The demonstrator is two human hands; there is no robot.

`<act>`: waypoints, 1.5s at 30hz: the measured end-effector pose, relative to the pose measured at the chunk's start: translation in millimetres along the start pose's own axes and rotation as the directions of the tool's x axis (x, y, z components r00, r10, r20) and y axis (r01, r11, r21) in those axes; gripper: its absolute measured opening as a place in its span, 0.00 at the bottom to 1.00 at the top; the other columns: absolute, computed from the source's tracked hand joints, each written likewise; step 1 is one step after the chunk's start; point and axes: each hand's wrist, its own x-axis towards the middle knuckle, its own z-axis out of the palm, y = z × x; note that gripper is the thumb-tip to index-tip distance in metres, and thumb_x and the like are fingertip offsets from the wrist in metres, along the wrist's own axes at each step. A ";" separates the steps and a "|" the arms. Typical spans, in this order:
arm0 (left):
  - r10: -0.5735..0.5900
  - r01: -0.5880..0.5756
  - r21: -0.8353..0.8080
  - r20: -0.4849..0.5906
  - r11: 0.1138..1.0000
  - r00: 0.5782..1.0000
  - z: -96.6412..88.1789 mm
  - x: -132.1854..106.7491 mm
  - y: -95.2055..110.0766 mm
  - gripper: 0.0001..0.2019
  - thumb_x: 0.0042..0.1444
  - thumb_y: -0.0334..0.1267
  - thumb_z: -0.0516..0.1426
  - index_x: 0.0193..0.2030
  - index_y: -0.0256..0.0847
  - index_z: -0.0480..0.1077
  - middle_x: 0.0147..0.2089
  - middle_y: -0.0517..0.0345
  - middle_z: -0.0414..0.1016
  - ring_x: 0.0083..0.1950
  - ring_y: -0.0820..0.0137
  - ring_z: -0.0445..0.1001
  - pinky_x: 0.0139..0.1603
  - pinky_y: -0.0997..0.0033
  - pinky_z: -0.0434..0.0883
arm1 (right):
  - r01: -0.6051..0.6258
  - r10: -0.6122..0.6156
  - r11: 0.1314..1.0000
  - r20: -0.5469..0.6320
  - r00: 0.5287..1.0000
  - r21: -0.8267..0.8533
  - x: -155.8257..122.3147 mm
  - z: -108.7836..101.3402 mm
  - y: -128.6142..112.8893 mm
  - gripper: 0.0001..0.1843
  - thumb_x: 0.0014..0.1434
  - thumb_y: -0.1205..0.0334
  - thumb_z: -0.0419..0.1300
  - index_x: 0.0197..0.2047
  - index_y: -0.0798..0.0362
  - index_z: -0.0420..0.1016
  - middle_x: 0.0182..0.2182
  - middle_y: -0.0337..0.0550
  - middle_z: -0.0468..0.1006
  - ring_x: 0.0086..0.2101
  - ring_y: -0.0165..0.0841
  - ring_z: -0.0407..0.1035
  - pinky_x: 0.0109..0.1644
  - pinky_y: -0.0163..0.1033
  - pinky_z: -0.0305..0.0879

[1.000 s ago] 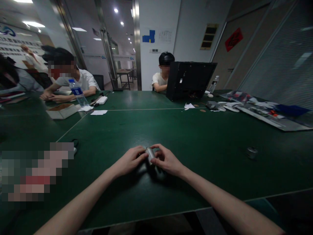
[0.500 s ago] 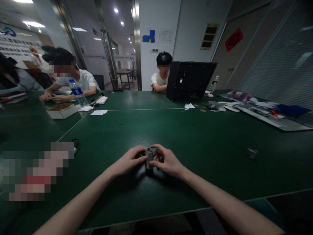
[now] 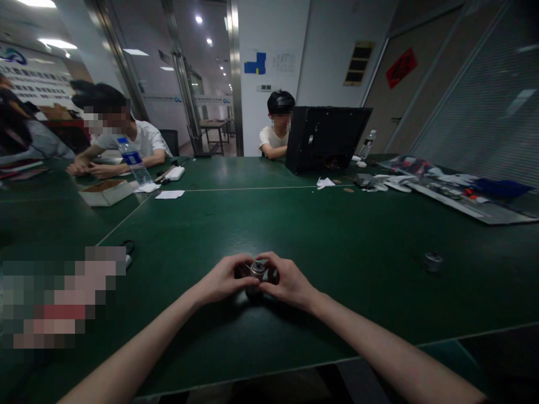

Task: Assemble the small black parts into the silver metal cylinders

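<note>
Between my two hands is a small silver metal cylinder that looks like a small motor (image 3: 257,270). Its round end, with a ring and a dark centre, faces up toward me. My left hand (image 3: 231,275) curls around its left side, thumb at the front. From the right, my right hand (image 3: 283,276) grips it with thumb and fingertips. The fingers cover most of its sides, and its lower part is dark in shadow. Whether it touches the green table (image 3: 219,336) I cannot tell. Far to the right lies another short silver cylindrical part (image 3: 433,262).
A blurred-out area (image 3: 63,303) lies at left. Farther back are an open white box (image 3: 106,193), a water bottle (image 3: 133,160), paper (image 3: 169,194) and a black monitor-like case (image 3: 328,137). Two people sit across the table. A loaded board (image 3: 463,205) lies at right.
The cylinder has tipped so its round end shows toward me, where its upright side showed before. My fingers have closed farther around it. The loose part at right has not moved.
</note>
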 end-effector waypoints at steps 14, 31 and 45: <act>-0.213 0.263 -0.808 0.173 0.527 0.962 3.6 -0.9 -2.8 0.14 0.53 0.40 0.62 0.40 0.31 0.72 0.33 0.56 0.71 0.30 0.76 0.69 0.38 0.75 0.66 | 0.071 -0.070 0.997 -0.049 0.996 0.015 0.6 -2.7 -4.5 0.30 0.47 0.59 0.66 0.53 0.52 0.62 0.38 0.42 0.71 0.31 0.28 0.65 0.34 0.34 0.64; -0.224 0.280 -0.759 0.180 0.588 0.958 3.1 -1.1 -4.7 0.15 0.54 0.40 0.62 0.46 0.35 0.68 0.43 0.51 0.72 0.38 0.71 0.74 0.42 0.71 0.70 | 0.056 -0.059 0.998 -0.085 0.995 -0.043 -0.2 -4.5 -3.1 0.32 0.45 0.52 0.67 0.51 0.51 0.62 0.42 0.43 0.71 0.34 0.30 0.67 0.34 0.35 0.66; -0.119 0.219 -0.747 0.185 0.628 0.975 5.8 -1.6 -4.4 0.17 0.54 0.35 0.61 0.51 0.35 0.70 0.48 0.48 0.73 0.45 0.67 0.71 0.46 0.71 0.65 | 0.125 -0.124 0.992 -0.026 0.992 0.014 0.4 -1.4 0.1 0.40 0.43 0.57 0.69 0.57 0.50 0.58 0.50 0.47 0.67 0.41 0.33 0.66 0.40 0.38 0.69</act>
